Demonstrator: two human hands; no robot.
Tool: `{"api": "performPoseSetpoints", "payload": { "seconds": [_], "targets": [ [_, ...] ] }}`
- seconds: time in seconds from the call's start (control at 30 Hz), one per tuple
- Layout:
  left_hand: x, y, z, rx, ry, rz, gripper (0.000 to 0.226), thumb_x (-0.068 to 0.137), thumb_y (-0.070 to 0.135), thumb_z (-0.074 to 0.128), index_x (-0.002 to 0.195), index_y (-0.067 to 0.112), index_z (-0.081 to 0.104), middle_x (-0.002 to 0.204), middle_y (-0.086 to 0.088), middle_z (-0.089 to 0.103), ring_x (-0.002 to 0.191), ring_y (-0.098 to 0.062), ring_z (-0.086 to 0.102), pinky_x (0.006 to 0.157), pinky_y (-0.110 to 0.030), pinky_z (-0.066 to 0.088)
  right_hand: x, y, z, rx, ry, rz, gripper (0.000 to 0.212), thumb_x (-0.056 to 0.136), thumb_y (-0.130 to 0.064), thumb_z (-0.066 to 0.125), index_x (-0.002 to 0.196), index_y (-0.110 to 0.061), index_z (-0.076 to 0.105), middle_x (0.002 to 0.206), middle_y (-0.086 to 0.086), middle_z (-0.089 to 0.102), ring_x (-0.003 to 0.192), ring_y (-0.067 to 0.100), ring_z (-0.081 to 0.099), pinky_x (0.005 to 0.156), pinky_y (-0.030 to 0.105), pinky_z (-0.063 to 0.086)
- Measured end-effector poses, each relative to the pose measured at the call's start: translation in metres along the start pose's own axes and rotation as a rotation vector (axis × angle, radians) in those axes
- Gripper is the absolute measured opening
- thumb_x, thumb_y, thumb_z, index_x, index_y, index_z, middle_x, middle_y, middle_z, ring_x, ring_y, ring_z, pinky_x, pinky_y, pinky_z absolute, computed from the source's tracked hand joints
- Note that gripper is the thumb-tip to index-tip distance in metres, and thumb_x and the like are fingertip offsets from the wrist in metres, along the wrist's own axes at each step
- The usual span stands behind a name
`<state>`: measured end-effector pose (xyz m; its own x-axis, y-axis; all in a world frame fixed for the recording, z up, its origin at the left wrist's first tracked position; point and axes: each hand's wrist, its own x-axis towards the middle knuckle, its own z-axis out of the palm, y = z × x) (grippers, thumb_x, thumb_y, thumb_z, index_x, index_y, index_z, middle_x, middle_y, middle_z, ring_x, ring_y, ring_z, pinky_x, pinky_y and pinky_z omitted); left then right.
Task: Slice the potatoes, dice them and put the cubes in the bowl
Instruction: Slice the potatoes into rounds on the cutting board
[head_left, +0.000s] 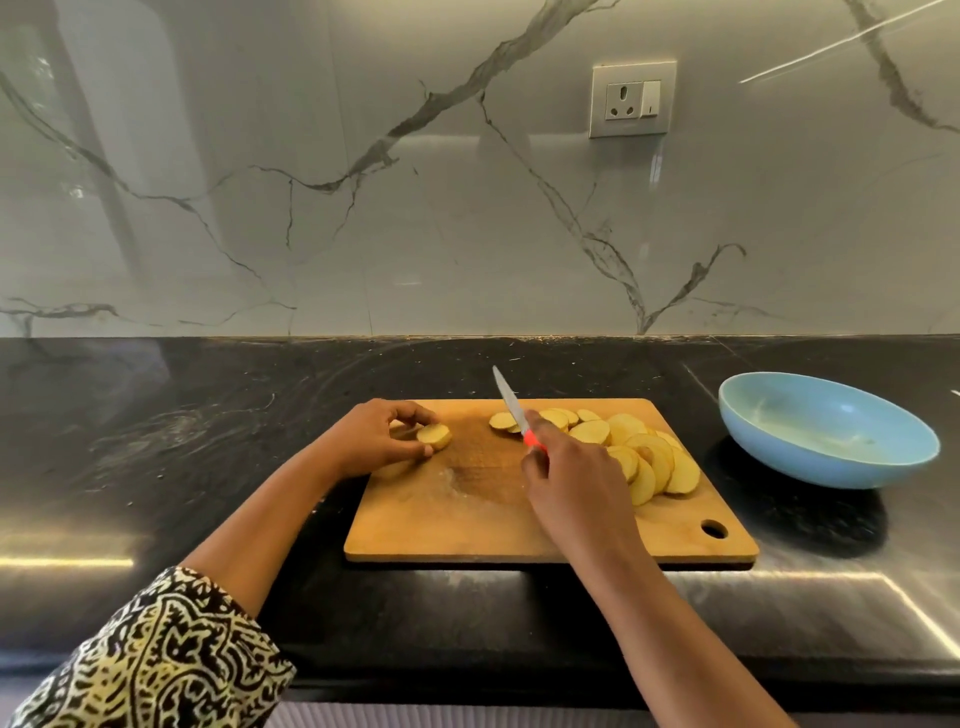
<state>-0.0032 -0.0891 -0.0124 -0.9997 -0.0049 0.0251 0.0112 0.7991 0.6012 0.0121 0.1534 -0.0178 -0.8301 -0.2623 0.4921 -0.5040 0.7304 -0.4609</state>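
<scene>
One potato (434, 435), seemingly in left hand (376, 439)

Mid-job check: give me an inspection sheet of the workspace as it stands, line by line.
Surface: black stone counter; a wooden cutting board lies on it.
Job's things: potato slices heaped on the board's right half; potato end on its left; blue bowl right of the board, no cubes in it.
Clutter: nothing seen.
Hands: left hand grips the potato end; right hand holds the red-handled knife, tip pointing away.
Cables: nothing seen.
Surroundings: marble backsplash with a wall socket, nothing plugged in.
</scene>
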Motion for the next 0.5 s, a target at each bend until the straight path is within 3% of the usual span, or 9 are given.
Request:
{"api": "performPoseSetpoints", "payload": {
  "seconds": [0.1,0.17,0.23,0.3,0.37,0.5],
  "targets": [
    [-0.003,0.015,0.005,-0.001,0.115,0.024,0.050,0.085,0.038,0.067,0.132,0.032,0.049,0.138,0.007,0.047,0.133,-0.017,0.037,0.117,-0.046,0.014,-0.006,0.013,-0.016,0.109,0.142,-0.015,0.049,0.097,-0.024,0.050,0.145,-0.025,0.038,0.077,-0.010,0.057,0.057,0.003,0.050,0.051,0.012,0.037],
    [0.004,0.037,0.016,0.084,0.157,0.069,0.055,0.090,0.039,0.060,0.140,0.028,0.042,0.147,0.004,0.039,0.139,-0.021,0.029,0.117,-0.047,0.002,-0.009,0.030,-0.027,0.189,0.318,-0.058,0.048,0.095,-0.019,0.052,0.143,-0.020,0.042,0.071,-0.007,0.056,0.053,0.002,0.048,0.050,0.011,0.037],
    [0.020,0.060,0.031,0.161,0.071,0.089,0.057,0.093,0.044,0.052,0.145,0.029,0.034,0.152,0.002,0.033,0.141,-0.021,0.028,0.118,-0.045,0.012,-0.008,0.049,-0.037,0.235,0.452,-0.095,0.047,0.096,-0.018,0.050,0.142,-0.018,0.044,0.068,-0.004,0.058,0.052,0.002,0.049,0.051,0.012,0.038],
    [0.033,0.083,0.050,0.161,-0.042,0.042,0.059,0.095,0.051,0.044,0.148,0.032,0.025,0.155,0.001,0.027,0.142,-0.022,0.026,0.114,-0.043,0.023,-0.002,0.068,-0.047,0.286,0.481,-0.036,0.044,0.098,-0.019,0.049,0.142,-0.020,0.044,0.072,-0.002,0.061,0.056,0.003,0.052,0.053,0.010,0.038],
    [0.042,0.098,0.064,0.109,-0.087,-0.028,0.061,0.095,0.057,0.036,0.149,0.032,0.022,0.157,0.000,0.023,0.142,-0.024,0.025,0.114,-0.045,0.025,0.006,0.084,-0.055,0.358,0.448,0.081,0.042,0.099,-0.021,0.048,0.141,-0.023,0.045,0.074,-0.002,0.062,0.059,0.004,0.054,0.054,0.010,0.040],
    [0.040,0.108,0.076,0.166,-0.072,-0.074,0.059,0.097,0.059,0.024,0.143,0.025,0.037,0.155,-0.002,0.027,0.141,-0.024,0.026,0.112,-0.046,0.025,0.013,0.104,-0.062,0.595,0.329,0.268,0.040,0.100,-0.025,0.047,0.140,-0.026,0.048,0.066,-0.001,0.057,0.055,0.005,0.050,0.056,0.019,0.043]
  ]
}}
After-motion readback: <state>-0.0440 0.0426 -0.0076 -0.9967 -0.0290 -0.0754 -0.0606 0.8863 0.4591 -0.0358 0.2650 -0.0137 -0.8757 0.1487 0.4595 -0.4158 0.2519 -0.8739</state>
